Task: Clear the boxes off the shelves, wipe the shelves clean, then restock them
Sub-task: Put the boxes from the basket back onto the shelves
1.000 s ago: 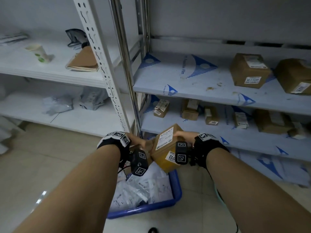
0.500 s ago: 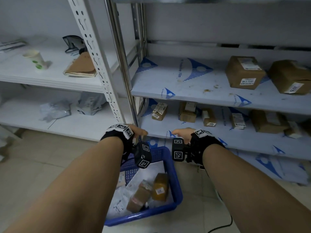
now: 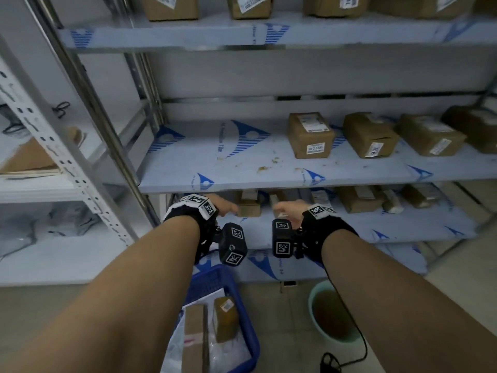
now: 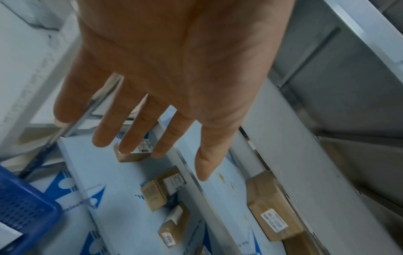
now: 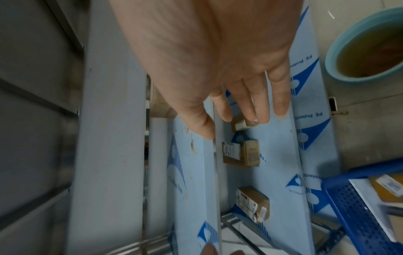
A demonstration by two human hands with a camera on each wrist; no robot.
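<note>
Both hands are empty, with straight fingers. My left hand (image 3: 226, 207) (image 4: 174, 69) and right hand (image 3: 289, 211) (image 5: 218, 60) hover side by side, level with the lower shelf (image 3: 403, 227), just below the front edge of the middle shelf (image 3: 215, 168). Small brown boxes (image 3: 248, 204) (image 4: 162, 188) (image 5: 240, 153) lie on that lower shelf beyond the fingers. The middle shelf holds larger brown boxes (image 3: 309, 134) on its right half; its left half is bare and speckled with dirt. Two brown boxes (image 3: 224, 314) lie in the blue basket (image 3: 250, 319) on the floor beneath my arms.
A teal bucket (image 3: 333, 313) (image 5: 366, 51) of brownish water stands on the floor right of the basket. More boxes (image 3: 169, 6) line the top shelf. A slotted white upright (image 3: 53, 146) and a steel post (image 3: 113, 146) separate this rack from the left one.
A second ago both hands held a brown box over the basket. It now lies in the basket, and the empty hands have risen towards the lower shelf. My view has tilted up.
</note>
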